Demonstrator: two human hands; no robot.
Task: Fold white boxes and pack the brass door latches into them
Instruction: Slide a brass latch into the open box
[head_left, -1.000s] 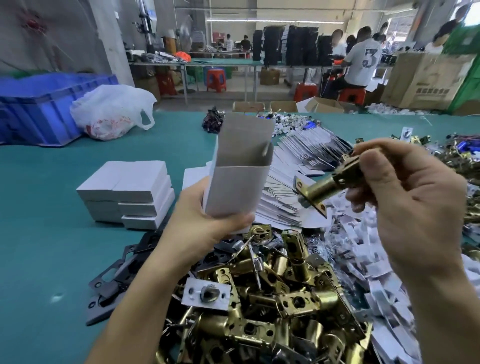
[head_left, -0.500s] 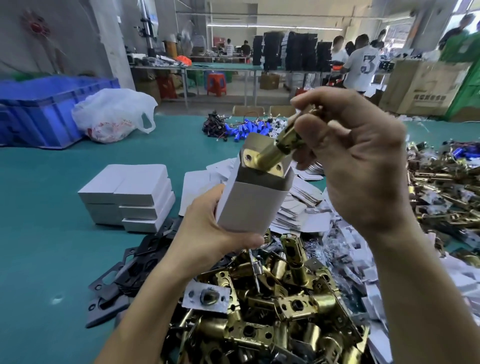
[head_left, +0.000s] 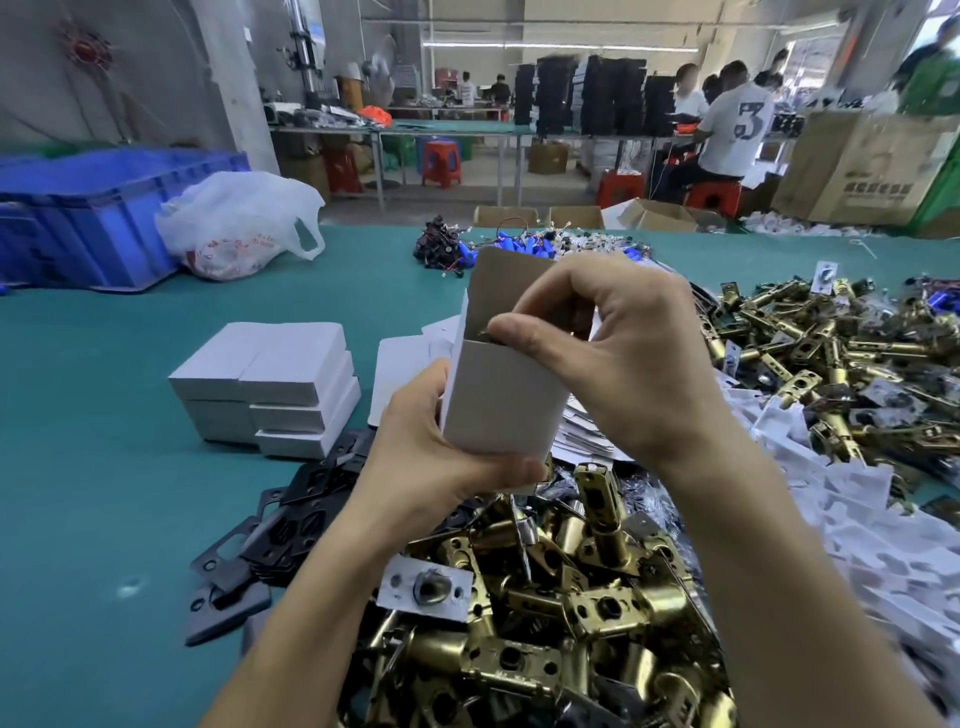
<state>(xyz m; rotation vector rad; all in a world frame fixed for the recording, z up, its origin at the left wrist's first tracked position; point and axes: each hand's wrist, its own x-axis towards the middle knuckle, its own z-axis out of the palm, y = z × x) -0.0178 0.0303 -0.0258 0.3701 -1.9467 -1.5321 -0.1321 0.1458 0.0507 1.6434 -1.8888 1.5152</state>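
Both of my arms are bare from the lower edge of the view up to the fingertips. My left grip (head_left: 431, 447) is an uncovered hand, with fold lines creasing the skin at its wrist. My left forearm (head_left: 322, 597) is slim and smooth. My right grip (head_left: 623, 364) is likewise an uncovered hand. On its back the knuckles stand out as a row of rounded bumps, and faint tendon lines run toward the wrist. My right forearm (head_left: 769, 571) looks broader and just as smooth. The nails are too blurred to tell.
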